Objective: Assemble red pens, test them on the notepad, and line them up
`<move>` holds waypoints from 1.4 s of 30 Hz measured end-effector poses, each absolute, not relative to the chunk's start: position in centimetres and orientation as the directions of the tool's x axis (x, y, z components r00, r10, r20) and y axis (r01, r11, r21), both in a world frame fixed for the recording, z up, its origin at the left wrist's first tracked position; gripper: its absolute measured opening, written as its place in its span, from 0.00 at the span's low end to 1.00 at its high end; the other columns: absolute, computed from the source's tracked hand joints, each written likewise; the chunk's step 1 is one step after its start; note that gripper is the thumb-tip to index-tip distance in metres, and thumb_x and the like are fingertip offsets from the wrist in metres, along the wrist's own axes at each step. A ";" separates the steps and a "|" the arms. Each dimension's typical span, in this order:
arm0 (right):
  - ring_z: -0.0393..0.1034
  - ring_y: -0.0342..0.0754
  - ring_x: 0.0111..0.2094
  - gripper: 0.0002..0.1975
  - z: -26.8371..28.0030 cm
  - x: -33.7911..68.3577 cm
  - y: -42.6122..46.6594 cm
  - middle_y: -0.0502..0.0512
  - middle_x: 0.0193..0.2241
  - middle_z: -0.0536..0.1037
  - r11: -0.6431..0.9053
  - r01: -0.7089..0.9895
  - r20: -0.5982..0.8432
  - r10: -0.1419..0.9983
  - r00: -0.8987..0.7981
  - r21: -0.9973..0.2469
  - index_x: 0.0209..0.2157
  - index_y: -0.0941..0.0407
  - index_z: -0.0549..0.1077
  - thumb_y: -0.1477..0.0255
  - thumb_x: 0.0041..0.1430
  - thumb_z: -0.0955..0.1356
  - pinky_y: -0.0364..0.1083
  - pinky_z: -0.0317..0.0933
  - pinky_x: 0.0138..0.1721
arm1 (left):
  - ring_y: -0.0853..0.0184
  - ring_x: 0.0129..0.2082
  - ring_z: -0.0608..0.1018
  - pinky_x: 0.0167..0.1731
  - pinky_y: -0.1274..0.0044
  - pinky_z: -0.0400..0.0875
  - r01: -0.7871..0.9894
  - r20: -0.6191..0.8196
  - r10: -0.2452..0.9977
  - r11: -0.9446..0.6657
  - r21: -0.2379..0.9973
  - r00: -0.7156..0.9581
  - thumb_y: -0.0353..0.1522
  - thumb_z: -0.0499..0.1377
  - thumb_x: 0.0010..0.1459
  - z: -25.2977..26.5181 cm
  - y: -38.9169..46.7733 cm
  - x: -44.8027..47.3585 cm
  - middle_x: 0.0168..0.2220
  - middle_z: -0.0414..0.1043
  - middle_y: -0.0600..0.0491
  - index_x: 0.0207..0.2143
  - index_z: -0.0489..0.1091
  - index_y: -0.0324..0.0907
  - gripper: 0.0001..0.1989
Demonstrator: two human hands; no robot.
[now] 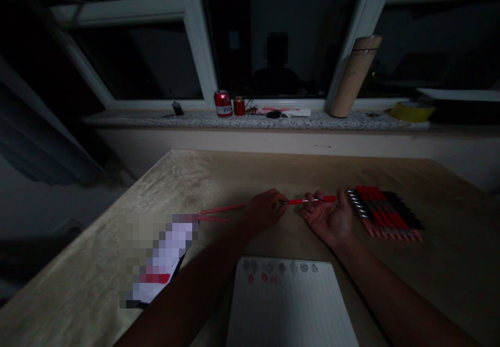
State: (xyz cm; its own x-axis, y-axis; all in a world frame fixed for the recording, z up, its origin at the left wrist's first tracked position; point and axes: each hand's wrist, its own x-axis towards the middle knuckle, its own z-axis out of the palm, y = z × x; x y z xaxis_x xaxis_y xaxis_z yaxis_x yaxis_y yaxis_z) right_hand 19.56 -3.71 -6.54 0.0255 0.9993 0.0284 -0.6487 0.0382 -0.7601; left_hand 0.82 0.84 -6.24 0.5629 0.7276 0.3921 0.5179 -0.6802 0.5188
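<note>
A red pen [296, 201] is held level between both hands above the table. My left hand [265, 210] pinches its left end, where a tip shows between the fingertips. My right hand [330, 218], palm turned up, has its fingers curled around the pen's body near the silver part. Two thin pinkish-red sticks [222, 209] lie just left of my left hand; their exact kind is hard to tell in the dim light. Right of my right hand lies a row of pens [385, 209] with red, black and pink parts. Closer to me is a lined notebook [291, 305] with small black and red scribbles.
A blurred-out, lit phone [167, 258] lies on the left of the table [195, 175]. Along the granite windowsill [156, 120] stand a red can [223, 103], a small jar [239, 106], a tall wooden-looking cylinder [355, 76] and a yellow tape roll [413, 112].
</note>
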 end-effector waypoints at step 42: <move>0.50 0.38 0.20 0.15 -7.0 15.9 -12.6 0.43 0.17 0.57 0.190 0.364 0.121 0.972 -0.204 -0.912 0.18 0.55 0.56 0.73 0.49 0.68 0.40 0.45 0.21 | 0.68 0.29 0.73 0.26 0.77 0.62 0.590 0.172 0.617 -0.786 0.185 0.768 0.36 0.50 0.57 -6.8 -3.8 3.1 0.31 0.71 0.53 0.33 0.66 0.41 0.09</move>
State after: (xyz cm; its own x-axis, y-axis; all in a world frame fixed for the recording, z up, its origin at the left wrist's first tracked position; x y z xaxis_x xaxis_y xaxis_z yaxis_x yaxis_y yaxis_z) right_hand 15.92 -12.57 -7.04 -0.2037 0.9715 0.1211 0.3642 0.1900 -0.9117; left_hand 3.06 -3.84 -6.76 0.7680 0.6168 0.1724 0.5898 -0.7860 0.1853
